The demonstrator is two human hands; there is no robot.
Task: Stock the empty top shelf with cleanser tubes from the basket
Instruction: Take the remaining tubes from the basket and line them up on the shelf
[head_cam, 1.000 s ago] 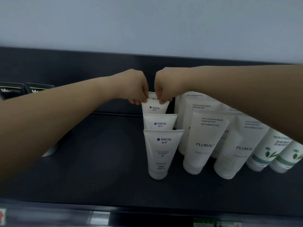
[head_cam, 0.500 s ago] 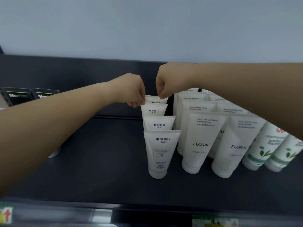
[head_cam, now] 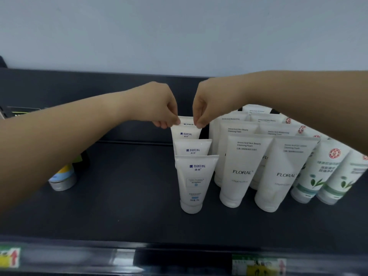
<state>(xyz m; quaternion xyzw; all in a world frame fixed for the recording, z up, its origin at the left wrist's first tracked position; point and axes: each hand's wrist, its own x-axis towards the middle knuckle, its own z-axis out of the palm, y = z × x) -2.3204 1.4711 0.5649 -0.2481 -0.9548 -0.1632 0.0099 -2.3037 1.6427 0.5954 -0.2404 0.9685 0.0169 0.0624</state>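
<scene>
Rearmost cleanser tube (head_cam: 186,120) stands upright, crimp up, left hand (head_cam: 159,105) and right hand (head_cam: 207,102) each pinching a top corner.

Open shelf (head_cam: 123,196) lies left of the Manting row (head_cam: 196,176); Floral tubes (head_cam: 242,172) block right.

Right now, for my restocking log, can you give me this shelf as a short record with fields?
Surface: dark shelf, partly stocked
MANTING row: four tubes, single file front to back
Rearmost MANTING tube: top edge pinched by left hand and right hand
Right of row: FLORAL tubes, then green-leaf tubes
Left side: round tin below the left forearm
</scene>
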